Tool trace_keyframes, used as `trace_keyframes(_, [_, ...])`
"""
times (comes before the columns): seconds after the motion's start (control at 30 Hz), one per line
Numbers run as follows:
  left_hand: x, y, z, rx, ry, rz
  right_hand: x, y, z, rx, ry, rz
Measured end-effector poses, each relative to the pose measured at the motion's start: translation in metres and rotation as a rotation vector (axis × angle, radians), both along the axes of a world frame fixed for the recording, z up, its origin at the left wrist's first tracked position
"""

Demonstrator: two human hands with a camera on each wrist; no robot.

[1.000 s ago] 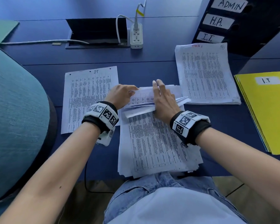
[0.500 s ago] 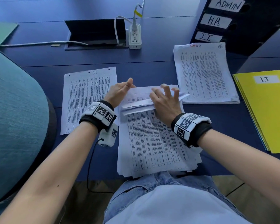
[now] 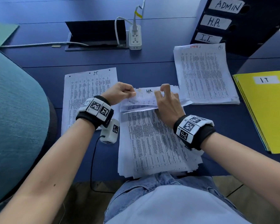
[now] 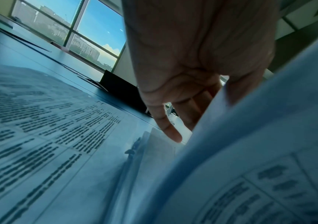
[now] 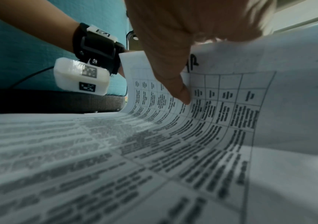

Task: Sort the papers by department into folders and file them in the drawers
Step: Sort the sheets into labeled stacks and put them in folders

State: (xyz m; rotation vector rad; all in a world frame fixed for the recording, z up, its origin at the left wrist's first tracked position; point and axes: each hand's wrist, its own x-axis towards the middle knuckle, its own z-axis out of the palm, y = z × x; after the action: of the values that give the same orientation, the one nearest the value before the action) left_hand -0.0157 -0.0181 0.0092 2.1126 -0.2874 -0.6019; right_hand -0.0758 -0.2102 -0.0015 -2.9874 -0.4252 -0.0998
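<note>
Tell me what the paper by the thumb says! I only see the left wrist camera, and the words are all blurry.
Observer: The head view shows HR handwritten at the top of that sheet.
Operator: Is the other hand helping?
Observer: Yes. The right hand grips the sheet's top edge, with its thumb on the printed face.
Operator: Is there an HR pile to put it on?
Observer: I see no pile marked HR. The pile to the right is marked ADMIN in red.
</note>
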Motion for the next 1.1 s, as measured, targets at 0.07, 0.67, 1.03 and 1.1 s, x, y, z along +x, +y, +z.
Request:
trace_keyframes(0.07, [0.000, -0.002, 0.003, -0.103, 0.047, 0.058, -0.001, 0.000, -0.002, -0.104, -0.057, 0.035])
trace_keyframes(0.67, [0.001, -0.007, -0.024, 0.528, -0.393, -0.040, -0.012, -0.002, -0.006, -0.115, 0.232, 0.158])
trace_keyframes(1.03, [-0.004, -0.007, -0.020, 0.514, -0.503, -0.057, 0.019, -0.003, -0.004, -0.061, 0.279, 0.092])
trace_keyframes(1.1, [-0.003, -0.009, -0.018, 0.465, -0.470, -0.003, 0.024, -0.002, -0.003, -0.080, 0.280, 0.087])
